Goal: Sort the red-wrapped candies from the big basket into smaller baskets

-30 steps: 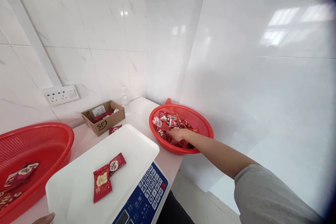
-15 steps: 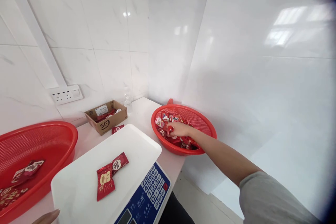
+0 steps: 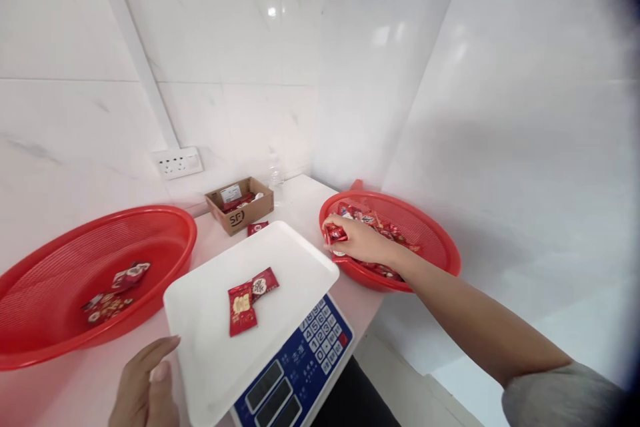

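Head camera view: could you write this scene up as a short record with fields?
right hand: pinching a red packet over a red plastic basket of packets
left hand: open, beside the white tray of a digital scale
on tray: two red packets
far left: second red basket, holding packets
behind: cardboard box

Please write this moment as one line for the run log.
right hand | holds red packet | over red basket | left hand | beside scale tray
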Tool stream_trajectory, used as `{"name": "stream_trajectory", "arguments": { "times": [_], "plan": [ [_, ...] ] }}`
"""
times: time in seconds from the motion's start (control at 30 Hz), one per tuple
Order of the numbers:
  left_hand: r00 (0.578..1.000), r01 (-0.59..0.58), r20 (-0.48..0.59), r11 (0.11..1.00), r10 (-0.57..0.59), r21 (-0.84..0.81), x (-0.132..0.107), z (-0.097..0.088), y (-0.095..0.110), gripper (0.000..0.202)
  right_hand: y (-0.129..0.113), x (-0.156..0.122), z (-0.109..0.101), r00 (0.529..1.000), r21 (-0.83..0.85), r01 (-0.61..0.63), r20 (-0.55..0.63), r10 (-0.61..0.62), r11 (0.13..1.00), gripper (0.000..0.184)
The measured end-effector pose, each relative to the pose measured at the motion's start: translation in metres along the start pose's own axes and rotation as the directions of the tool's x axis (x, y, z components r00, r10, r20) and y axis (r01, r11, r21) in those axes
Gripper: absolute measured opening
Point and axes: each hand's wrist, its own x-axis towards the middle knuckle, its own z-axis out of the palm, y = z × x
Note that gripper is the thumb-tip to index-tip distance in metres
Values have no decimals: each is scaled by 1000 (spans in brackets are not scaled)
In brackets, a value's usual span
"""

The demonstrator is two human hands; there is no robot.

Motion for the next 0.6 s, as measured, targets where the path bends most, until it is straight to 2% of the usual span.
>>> {"name": "stream_trajectory", "arguments": {
  "times": [0.07,0.17,0.27,0.33,0.43,0.6],
  "plan": [
    [1000,-1,19,1000,0,9,3,-1,9,26,-28,3,12,989,29,113,94,-115,993,29],
    [1000,-19,18,1000,19,4,6,-1,16,24,-61,7,36,932,47,268,240,-272,962,27],
    [1000,-24,18,1000,24,6,6,-1,15,22,-80,11,57,844,1,437,346,-410,900,34],
    [1000,-15,16,1000,15,5,6,-2,14,22,-85,14,65,814,-19,489,371,-448,872,35],
    [1000,-13,21,1000,13,-3,5,-2,15,22,-84,19,67,834,-7,461,346,-431,887,36],
    [998,-47,30,999,47,-10,4,-4,18,21,-76,21,58,870,80,376,312,-381,923,36]
  ]
}}
